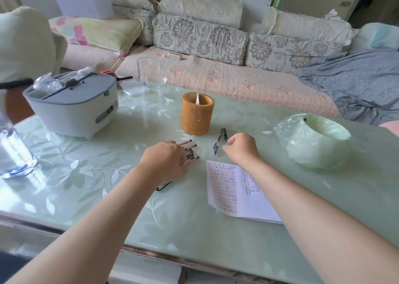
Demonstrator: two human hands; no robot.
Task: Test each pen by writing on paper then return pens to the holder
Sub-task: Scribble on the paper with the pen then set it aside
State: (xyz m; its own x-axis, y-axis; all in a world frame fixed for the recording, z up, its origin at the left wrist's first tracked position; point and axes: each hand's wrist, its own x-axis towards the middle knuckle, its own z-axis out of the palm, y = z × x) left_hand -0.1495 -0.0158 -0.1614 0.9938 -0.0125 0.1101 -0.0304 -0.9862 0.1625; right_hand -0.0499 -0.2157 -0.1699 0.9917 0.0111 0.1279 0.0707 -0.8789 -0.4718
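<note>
The bamboo pen holder (pixel 197 113) stands upright on the pale green glass table (pixel 112 208), with one slim white thing poking up inside it. Just in front of the holder and a little to its left lies a bundle of pens (pixel 191 152), red and dark caps pointing away from the person. The left hand (pixel 164 160) sits palm-down on the bundle, its fingers curled down over the near ends and holding the pens together against the table.

In front of the holder to its right lie two black pens (pixel 220 140) side by side. The right hand (pixel 243 147) is beside them with fingers curled in and the thumb close to the nearer pen's end — whether it actually pinches that pen I cannot tell.

The paper (pixel 228 191) lies flat further forward of the holder, on the right-hand side, filled with rows of small red and black test marks and partly under the right forearm.

Left of the holder is a grey-and-white lidded appliance (pixel 71 109); behind it, a clear glass vessel (pixel 152 74); to its right, a pale green lump in thin plastic (pixel 313 141).
</note>
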